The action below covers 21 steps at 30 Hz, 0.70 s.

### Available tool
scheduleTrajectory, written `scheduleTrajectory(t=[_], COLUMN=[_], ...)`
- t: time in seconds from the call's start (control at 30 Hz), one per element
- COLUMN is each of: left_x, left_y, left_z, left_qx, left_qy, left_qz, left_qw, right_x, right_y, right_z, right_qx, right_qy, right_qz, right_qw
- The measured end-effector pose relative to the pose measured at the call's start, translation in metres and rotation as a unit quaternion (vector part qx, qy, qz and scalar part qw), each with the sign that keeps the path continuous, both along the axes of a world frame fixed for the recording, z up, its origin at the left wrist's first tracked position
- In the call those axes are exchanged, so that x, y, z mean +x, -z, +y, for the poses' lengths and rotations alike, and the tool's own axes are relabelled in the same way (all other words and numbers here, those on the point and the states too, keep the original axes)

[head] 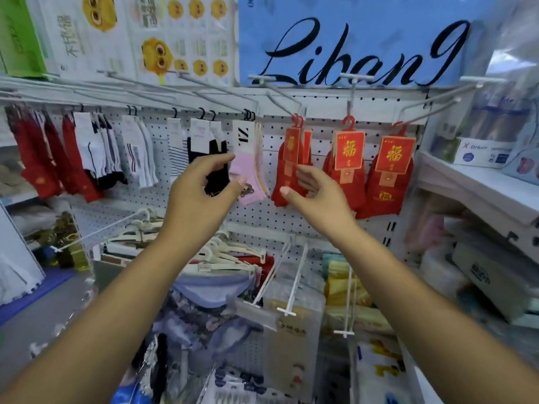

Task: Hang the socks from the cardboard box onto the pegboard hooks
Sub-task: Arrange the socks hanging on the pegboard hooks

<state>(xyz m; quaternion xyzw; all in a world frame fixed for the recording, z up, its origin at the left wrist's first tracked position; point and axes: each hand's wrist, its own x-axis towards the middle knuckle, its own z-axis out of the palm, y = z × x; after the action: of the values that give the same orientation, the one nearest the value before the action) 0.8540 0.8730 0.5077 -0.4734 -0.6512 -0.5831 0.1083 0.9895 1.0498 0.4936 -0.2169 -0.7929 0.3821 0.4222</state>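
A pale pink sock pair with a white card label [248, 173] hangs from a black hook on the white perforated pegboard [256, 217]. Just left of the pink pair, the left hand [198, 185] is held with thumb and fingers apart, gripping nothing. Just right of it, the right hand [312, 193] is also loosely spread and empty, in front of red socks with red-and-gold cards [280, 170]

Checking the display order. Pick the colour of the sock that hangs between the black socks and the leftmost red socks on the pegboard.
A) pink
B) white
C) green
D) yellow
A: the pink sock hangs on its hook between the black socks and the leftmost red socks.
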Motion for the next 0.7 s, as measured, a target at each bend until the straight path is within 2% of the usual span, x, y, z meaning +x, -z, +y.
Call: scheduleTrajectory(t=[0.17,0.33,0.53,0.7], left_x=[-0.010,-0.045,-0.102,-0.138], left_y=[0.051,0.113,0.180,0.241], left_z=[-0.051,-0.120,-0.244,-0.360], left_qx=[-0.031,-0.093,-0.151,-0.204], left_qy=[-0.003,-0.058,-0.150,-0.207], left_qz=[-0.038,-0.068,-0.112,-0.143], left_qw=[0.999,0.992,0.971,0.946], right_x=[-0.004,-0.040,-0.112,-0.173], right_y=[0.033,0.072,0.137,0.210], right_z=[-0.056,-0.130,-0.235,-0.333], right_qx=[0.008,0.044,0.017,-0.010], right_qy=[-0.044,-0.075,-0.149,-0.228], right_qz=[-0.011,-0.077,-0.165,-0.240], right_qw=[0.999,0.993,0.975,0.944])
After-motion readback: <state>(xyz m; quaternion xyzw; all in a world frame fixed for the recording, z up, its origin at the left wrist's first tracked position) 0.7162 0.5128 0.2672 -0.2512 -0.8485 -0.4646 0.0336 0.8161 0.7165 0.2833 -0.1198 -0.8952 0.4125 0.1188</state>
